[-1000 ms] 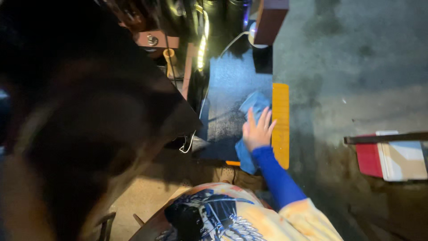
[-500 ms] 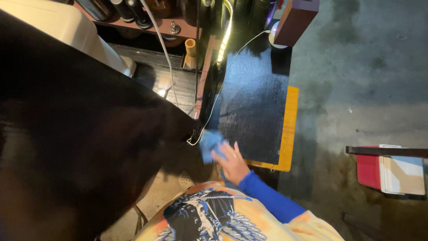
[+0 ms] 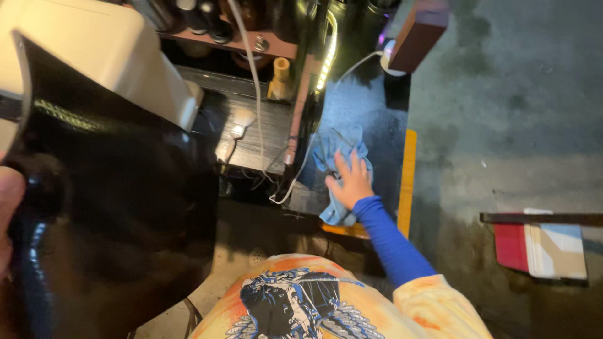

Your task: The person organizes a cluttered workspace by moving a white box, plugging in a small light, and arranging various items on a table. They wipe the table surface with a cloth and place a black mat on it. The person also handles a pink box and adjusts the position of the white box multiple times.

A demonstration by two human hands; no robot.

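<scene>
Item: blue cloth (image 3: 339, 164), lying on the dark mat (image 3: 370, 113) near its yellow front edge. My right hand (image 3: 350, 184) presses it flat, fingers spread, nothing clasped. Left hand (image 3: 7, 213) grips a large black panel (image 3: 119, 213). Step: wiping, I judge; next stroke needs steady downward pressure.

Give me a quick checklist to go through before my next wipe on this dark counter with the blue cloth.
1. Right hand flat on the blue cloth, fingers spread: ok.
2. Cloth lying on the dark counter surface, not hanging past the yellow edge strip: ok.
3. White cable away from the cloth: not ok, it runs right along the cloth's left side.
4. Left hand has a firm hold on the large glossy black object: cannot tell, only a sliver of the hand shows at the frame's edge.
5. Counter wiped clean: cannot tell, the surface is dark and glary.
6. Brown box at the counter's far end clear of the cloth: ok.
</scene>
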